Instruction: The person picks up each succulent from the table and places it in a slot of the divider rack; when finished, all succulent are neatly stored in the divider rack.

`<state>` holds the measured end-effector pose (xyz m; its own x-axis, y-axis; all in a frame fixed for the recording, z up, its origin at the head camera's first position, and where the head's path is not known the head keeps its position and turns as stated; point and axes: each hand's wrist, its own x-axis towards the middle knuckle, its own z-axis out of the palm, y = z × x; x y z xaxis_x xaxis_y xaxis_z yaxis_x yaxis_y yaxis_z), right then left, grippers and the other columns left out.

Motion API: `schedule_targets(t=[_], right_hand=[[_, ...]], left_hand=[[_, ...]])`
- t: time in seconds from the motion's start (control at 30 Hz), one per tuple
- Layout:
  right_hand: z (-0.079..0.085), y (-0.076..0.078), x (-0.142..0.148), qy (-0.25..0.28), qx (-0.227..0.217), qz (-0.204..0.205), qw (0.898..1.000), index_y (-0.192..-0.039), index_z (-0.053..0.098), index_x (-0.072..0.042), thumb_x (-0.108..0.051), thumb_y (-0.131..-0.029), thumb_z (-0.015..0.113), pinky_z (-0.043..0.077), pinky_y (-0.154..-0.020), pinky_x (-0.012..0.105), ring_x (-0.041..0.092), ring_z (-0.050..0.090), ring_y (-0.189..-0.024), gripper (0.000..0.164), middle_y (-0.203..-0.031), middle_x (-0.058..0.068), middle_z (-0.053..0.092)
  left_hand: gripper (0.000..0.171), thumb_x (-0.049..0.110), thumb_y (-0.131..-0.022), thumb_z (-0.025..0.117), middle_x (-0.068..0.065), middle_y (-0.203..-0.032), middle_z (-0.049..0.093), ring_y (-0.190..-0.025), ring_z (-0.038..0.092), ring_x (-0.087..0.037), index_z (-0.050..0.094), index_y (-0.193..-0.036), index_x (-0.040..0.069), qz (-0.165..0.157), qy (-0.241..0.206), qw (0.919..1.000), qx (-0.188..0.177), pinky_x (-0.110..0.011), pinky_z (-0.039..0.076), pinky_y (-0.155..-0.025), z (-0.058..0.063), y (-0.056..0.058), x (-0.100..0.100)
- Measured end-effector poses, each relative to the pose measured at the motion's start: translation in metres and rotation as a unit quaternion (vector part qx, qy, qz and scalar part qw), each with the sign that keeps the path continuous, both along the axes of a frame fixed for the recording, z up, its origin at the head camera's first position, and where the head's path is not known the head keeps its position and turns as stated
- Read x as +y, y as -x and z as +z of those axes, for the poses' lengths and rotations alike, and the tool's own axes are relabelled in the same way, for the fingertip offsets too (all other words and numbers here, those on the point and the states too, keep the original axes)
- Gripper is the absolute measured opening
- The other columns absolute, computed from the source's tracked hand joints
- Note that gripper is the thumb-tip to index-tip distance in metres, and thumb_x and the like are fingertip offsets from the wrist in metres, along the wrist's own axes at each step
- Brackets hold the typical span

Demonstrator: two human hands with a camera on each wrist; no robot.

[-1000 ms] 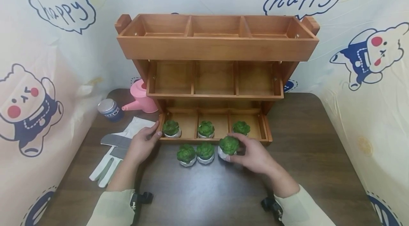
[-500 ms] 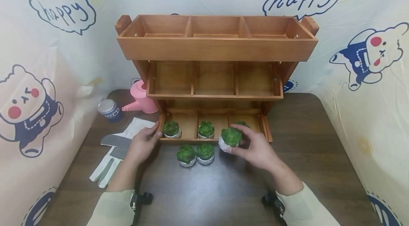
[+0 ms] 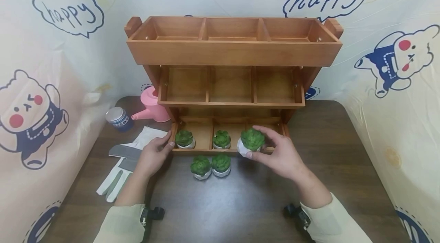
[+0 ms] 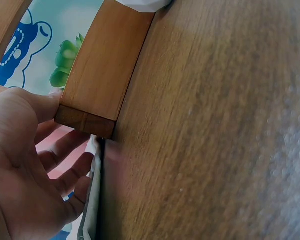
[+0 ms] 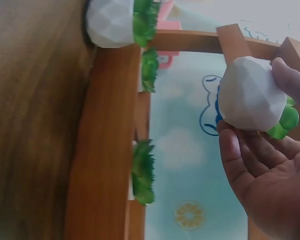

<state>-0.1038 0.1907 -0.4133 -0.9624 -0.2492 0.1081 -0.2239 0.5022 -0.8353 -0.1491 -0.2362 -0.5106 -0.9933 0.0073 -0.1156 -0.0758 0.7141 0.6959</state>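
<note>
A potted succulent (image 3: 252, 140) in a white faceted pot (image 5: 252, 95) is pinched between the thumb and fingers of my right hand (image 3: 283, 155), raised in front of the bottom tier's right compartment. My left hand (image 3: 154, 155) grips the left front corner of the wooden plant stand's bottom tier (image 4: 105, 65), thumb on one side and fingers behind. A succulent (image 3: 185, 138) sits in the left compartment and another succulent (image 3: 221, 139) in the middle one. In the head view, the held plant and right hand hide the right compartment's succulent (image 5: 143, 172).
Two more potted succulents (image 3: 201, 166) stand side by side on the brown table (image 3: 220, 212) before the stand. White and grey gloves (image 3: 125, 161), a blue jar (image 3: 118, 118) and a pink watering can (image 3: 151, 105) lie left. Two upper tiers (image 3: 233, 52) overhang the bottom one.
My right hand has lifted the potted succulent from the row on the table, up and slightly right toward the bottom tier. The left hand stays at its corner.
</note>
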Motion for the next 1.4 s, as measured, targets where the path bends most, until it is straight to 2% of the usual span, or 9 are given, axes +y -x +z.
schedule_targets(t=[0.3,0.7,0.8,0.93,1.2,1.3,1.4], right_hand=[[0.017,0.005,0.002,-0.012,0.053,-0.021,0.998,-0.144,0.060,-0.020,-0.035,-0.080,0.092,0.058,-0.088,0.045,0.020,0.068,-0.103,0.073,-0.123,0.001,0.070],[0.030,0.009,0.010,0.013,0.062,-0.036,0.997,-0.143,0.060,-0.021,-0.030,-0.080,0.093,0.058,-0.087,0.044,0.018,0.067,-0.100,0.072,-0.121,0.000,0.070],[0.033,0.010,0.012,0.022,0.068,-0.039,0.997,-0.143,0.060,-0.021,-0.027,-0.081,0.092,0.058,-0.091,0.040,0.017,0.067,-0.103,0.070,-0.124,-0.001,0.070],[0.040,0.012,0.013,0.031,0.080,-0.046,0.995,-0.143,0.060,-0.023,-0.025,-0.082,0.092,0.058,-0.089,0.034,0.016,0.065,-0.103,0.069,-0.125,-0.002,0.069],[0.058,0.018,0.014,0.042,0.086,-0.055,0.994,-0.142,0.061,-0.022,-0.025,-0.083,0.091,0.058,-0.095,0.047,0.019,0.067,-0.106,0.067,-0.127,0.000,0.069],[0.066,0.022,0.015,0.041,0.091,-0.060,0.993,-0.143,0.060,-0.022,-0.025,-0.083,0.090,0.060,-0.089,0.043,0.020,0.068,-0.101,0.067,-0.124,0.000,0.070],[0.073,0.026,0.015,0.040,0.098,-0.066,0.992,-0.143,0.060,-0.022,-0.026,-0.083,0.090,0.060,-0.083,0.034,0.020,0.067,-0.094,0.067,-0.122,0.001,0.070]], left_hand=[[0.062,0.053,-0.103,0.058,-0.018,-0.135,0.063,-0.125,0.057,-0.040,0.045,-0.158,0.026,0.001,0.003,1.0000,0.003,-0.065,0.041,-0.108,0.000,-0.001,0.000],[0.063,0.053,-0.103,0.058,-0.019,-0.136,0.063,-0.126,0.057,-0.041,0.045,-0.158,0.026,-0.001,0.004,1.0000,-0.001,-0.065,0.041,-0.108,0.003,0.001,0.001],[0.064,0.055,-0.102,0.058,-0.019,-0.135,0.063,-0.125,0.057,-0.041,0.045,-0.158,0.026,0.000,0.006,1.0000,-0.003,-0.065,0.041,-0.107,0.001,0.001,0.001],[0.063,0.053,-0.103,0.059,-0.018,-0.133,0.064,-0.124,0.058,-0.040,0.045,-0.158,0.025,0.001,0.007,1.0000,0.001,-0.064,0.042,-0.107,0.000,0.000,0.001],[0.064,0.054,-0.103,0.058,-0.019,-0.135,0.063,-0.124,0.057,-0.041,0.042,-0.159,0.028,0.003,0.004,0.9999,-0.015,-0.066,0.041,-0.106,0.002,0.000,0.001],[0.063,0.053,-0.103,0.058,-0.019,-0.135,0.063,-0.123,0.057,-0.040,0.042,-0.159,0.027,0.001,0.006,0.9999,-0.014,-0.066,0.042,-0.106,0.002,0.000,0.002],[0.063,0.052,-0.103,0.058,-0.019,-0.134,0.063,-0.122,0.058,-0.040,0.043,-0.158,0.027,0.002,0.008,0.9999,-0.010,-0.065,0.043,-0.105,0.002,0.000,0.002]])
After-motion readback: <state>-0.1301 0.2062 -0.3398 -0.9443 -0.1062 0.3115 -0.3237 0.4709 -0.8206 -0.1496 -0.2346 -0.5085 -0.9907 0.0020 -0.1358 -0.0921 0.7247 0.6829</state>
